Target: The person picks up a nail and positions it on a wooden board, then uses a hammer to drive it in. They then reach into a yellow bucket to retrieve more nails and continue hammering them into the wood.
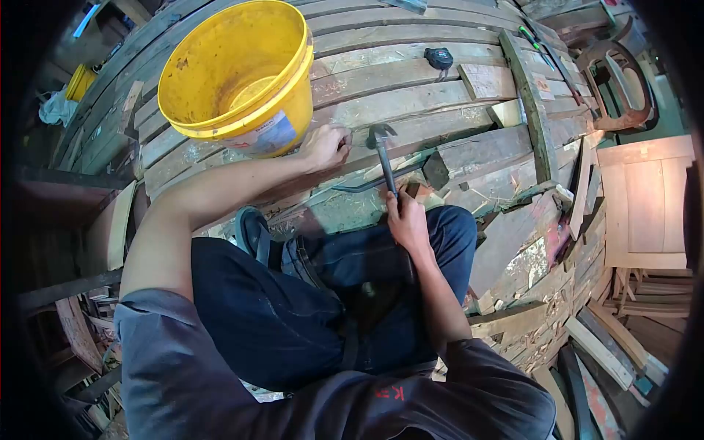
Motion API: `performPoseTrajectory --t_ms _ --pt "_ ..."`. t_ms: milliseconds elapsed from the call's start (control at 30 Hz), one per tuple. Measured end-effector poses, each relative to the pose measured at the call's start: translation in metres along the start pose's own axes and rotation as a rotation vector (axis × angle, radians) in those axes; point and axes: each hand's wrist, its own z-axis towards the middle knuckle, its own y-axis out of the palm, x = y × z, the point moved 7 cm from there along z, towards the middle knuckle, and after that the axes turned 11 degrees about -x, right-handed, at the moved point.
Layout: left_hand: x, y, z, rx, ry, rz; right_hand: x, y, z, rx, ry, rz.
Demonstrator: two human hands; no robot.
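Observation:
My right hand (408, 221) is wrapped round the handle of a claw hammer (386, 163). The hammer's metal head is over the wooden slats, a short way right of my left hand. My left hand (328, 148) rests on the slats with its fingers curled together; what they hold, if anything, is too small to make out. Just behind that hand stands a yellow bucket (293, 110) with a label on its side, its open top tilted into view. A thick squared block of wood (477, 155) lies to the right of the hammer.
A black tape measure (438, 58) lies on the slatted wooden platform (367, 40). Near it are a small board (488, 81) and a long batten (528, 110). A green-handled tool (529, 37) lies at the far right. Wooden panels (645, 198) and scrap pieces fill the right side.

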Motion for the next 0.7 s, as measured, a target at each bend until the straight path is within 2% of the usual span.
performPoseTrajectory --t_ms 67,100,167,300,700 --pt "-0.002 -0.001 0.004 0.006 0.054 0.018 0.002 -0.002 0.002 -0.001 -0.006 0.03" --pt "0.0 -0.001 0.003 0.005 0.077 0.022 0.007 -0.001 0.002 -0.041 0.059 0.111" --pt "-0.003 -0.002 0.004 0.0 0.073 0.027 0.014 0.001 0.002 -0.123 0.188 0.271" --pt "-0.01 -0.002 0.005 0.011 0.001 -0.048 0.017 -0.001 0.002 -0.15 0.227 0.301" --pt "0.024 -0.029 0.002 0.105 0.066 -0.066 0.032 0.003 0.004 -0.114 0.164 0.3"
